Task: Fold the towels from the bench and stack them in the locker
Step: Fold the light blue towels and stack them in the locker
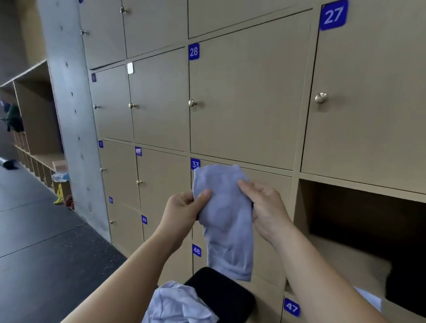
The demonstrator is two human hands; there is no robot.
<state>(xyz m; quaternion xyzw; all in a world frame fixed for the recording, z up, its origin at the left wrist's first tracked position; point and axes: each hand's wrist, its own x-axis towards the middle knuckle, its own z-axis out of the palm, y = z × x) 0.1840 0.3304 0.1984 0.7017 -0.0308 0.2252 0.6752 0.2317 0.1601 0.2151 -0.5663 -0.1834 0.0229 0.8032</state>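
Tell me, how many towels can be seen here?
2 for certain: a held towel, gripped by the left hand and right hand; a crumpled towel on the black bench below. A pale patch in the open locker may be a third.

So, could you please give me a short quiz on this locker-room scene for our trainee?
1. True or false: the left hand and the right hand both grip the hanging towel.
2. The open locker lies directly below which numbered door? A 28, B 27, C 33.
3. Fill in: the crumpled towel lies on a ___ bench.
Key: 1 true; 2 B, door 27; 3 black.
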